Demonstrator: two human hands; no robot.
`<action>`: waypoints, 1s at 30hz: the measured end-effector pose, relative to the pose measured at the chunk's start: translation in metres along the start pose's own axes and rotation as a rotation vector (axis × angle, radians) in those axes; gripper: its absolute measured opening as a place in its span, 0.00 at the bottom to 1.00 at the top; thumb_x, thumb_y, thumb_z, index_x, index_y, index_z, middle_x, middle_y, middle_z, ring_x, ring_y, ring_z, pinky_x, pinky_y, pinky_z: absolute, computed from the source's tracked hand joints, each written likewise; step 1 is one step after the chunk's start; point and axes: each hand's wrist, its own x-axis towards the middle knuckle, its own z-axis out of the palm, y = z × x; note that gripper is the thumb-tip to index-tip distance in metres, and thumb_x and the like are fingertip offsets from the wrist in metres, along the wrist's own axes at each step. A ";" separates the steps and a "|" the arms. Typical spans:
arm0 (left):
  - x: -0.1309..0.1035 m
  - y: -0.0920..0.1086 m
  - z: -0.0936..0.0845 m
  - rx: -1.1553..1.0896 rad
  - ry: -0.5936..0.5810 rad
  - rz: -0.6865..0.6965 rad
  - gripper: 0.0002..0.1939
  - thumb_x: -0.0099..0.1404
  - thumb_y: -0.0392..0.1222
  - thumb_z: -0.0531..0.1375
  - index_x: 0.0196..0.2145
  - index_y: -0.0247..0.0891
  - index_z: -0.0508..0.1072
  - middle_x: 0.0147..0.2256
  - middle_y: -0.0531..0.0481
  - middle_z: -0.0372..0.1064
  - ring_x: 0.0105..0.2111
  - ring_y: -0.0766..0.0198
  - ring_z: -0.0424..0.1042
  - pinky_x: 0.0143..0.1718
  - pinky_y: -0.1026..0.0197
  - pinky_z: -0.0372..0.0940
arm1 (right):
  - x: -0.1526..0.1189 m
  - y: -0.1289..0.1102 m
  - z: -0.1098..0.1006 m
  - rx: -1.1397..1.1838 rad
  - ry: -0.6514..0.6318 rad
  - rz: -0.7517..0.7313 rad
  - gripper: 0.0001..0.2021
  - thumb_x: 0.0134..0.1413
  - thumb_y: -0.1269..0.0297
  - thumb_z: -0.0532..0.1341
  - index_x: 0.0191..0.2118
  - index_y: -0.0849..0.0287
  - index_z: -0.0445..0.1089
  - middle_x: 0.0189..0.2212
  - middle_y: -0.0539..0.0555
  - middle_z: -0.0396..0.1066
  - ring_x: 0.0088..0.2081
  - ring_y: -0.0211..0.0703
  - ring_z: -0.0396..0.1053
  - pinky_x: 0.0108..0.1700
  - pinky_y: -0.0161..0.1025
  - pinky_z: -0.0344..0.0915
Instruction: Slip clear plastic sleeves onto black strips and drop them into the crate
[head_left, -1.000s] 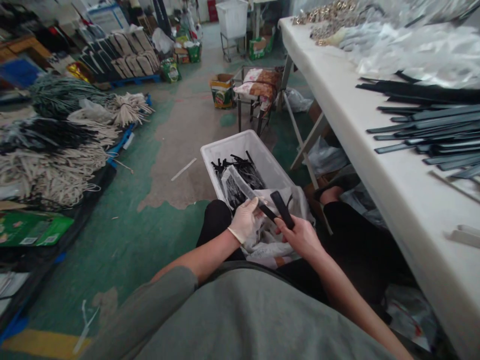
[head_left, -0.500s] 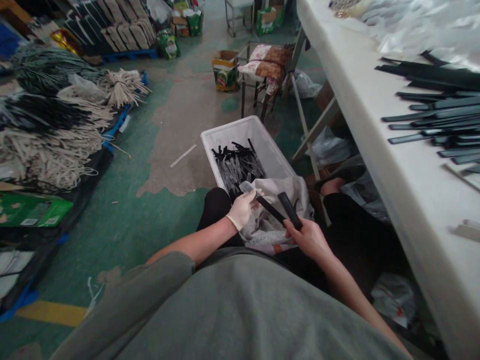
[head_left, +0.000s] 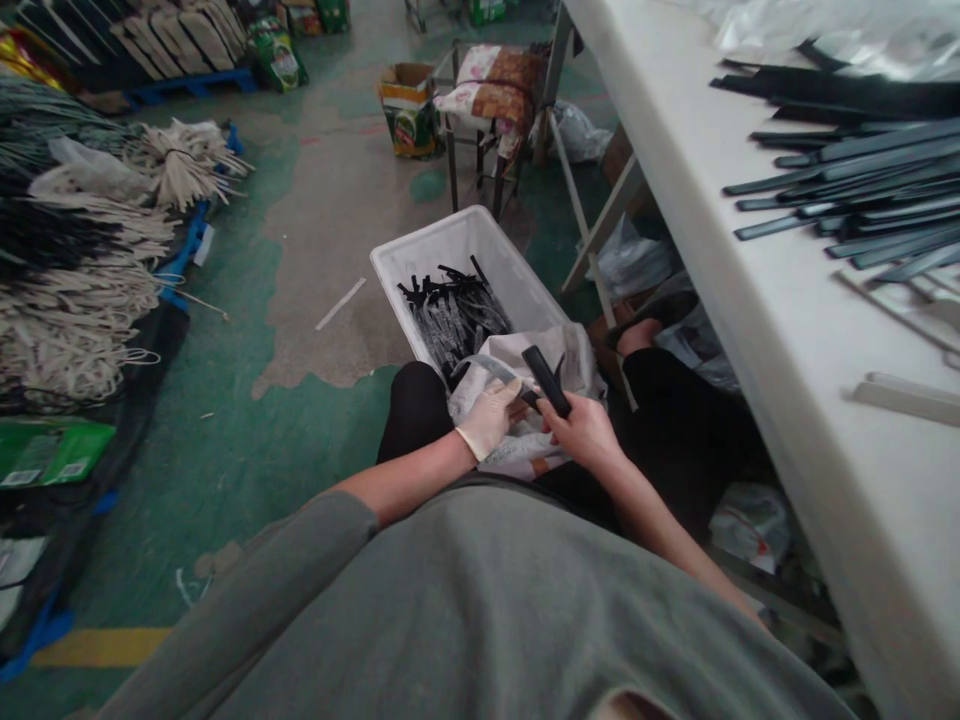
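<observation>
My left hand (head_left: 491, 418), in a pale glove, is closed on a flat strip (head_left: 486, 364) whose grey, translucent-looking end sticks out beyond the fingers. Its dark part runs across toward my right hand (head_left: 583, 428). The bare right hand grips a wider black strap (head_left: 544, 378) that points up and away, and its fingertips meet the strip's near end. Both hands are over a light cloth (head_left: 577, 360) on my lap. Just beyond them stands a white plastic bin (head_left: 517, 270) holding many short black strips (head_left: 457, 315) with greyish parts.
The white table (head_left: 675, 170) on the right carries a pile of black straps (head_left: 862, 180). A stool with a patterned cushion (head_left: 495, 90) and a green carton (head_left: 409, 110) stand ahead. Bundled cords (head_left: 82, 320) lie on a pallet at left. A pale strip (head_left: 340, 304) lies on the floor.
The hands have come closer together, and more of the grey end now extends past my left fingers. The whole view has shifted, so things appear further left and slightly higher.
</observation>
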 end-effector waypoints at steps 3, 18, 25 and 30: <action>-0.005 -0.004 0.007 -0.007 -0.014 -0.073 0.07 0.65 0.42 0.64 0.33 0.35 0.75 0.33 0.48 0.77 0.30 0.66 0.75 0.38 0.63 0.68 | 0.003 0.005 0.004 0.095 0.076 -0.044 0.16 0.59 0.52 0.57 0.37 0.59 0.76 0.21 0.53 0.75 0.21 0.43 0.72 0.27 0.36 0.64; -0.017 0.008 0.005 0.052 -0.088 -0.296 0.10 0.71 0.40 0.55 0.39 0.34 0.76 0.32 0.46 0.76 0.33 0.62 0.75 0.45 0.58 0.68 | -0.006 0.009 0.003 0.220 0.128 -0.566 0.12 0.57 0.69 0.61 0.44 0.52 0.79 0.53 0.55 0.75 0.52 0.47 0.75 0.52 0.41 0.71; -0.007 0.009 -0.002 0.060 -0.248 -0.427 0.29 0.69 0.62 0.51 0.42 0.31 0.76 0.39 0.36 0.77 0.36 0.54 0.77 0.41 0.53 0.70 | 0.000 -0.003 -0.008 0.382 0.208 -0.356 0.09 0.54 0.63 0.61 0.37 0.56 0.79 0.37 0.56 0.80 0.39 0.48 0.77 0.45 0.44 0.71; 0.045 0.043 -0.027 -0.107 0.161 -0.224 0.32 0.70 0.63 0.48 0.47 0.28 0.73 0.32 0.39 0.76 0.29 0.59 0.76 0.34 0.59 0.70 | -0.052 0.009 -0.066 0.606 0.051 -0.178 0.13 0.53 0.51 0.64 0.34 0.54 0.79 0.25 0.54 0.76 0.16 0.37 0.60 0.19 0.37 0.60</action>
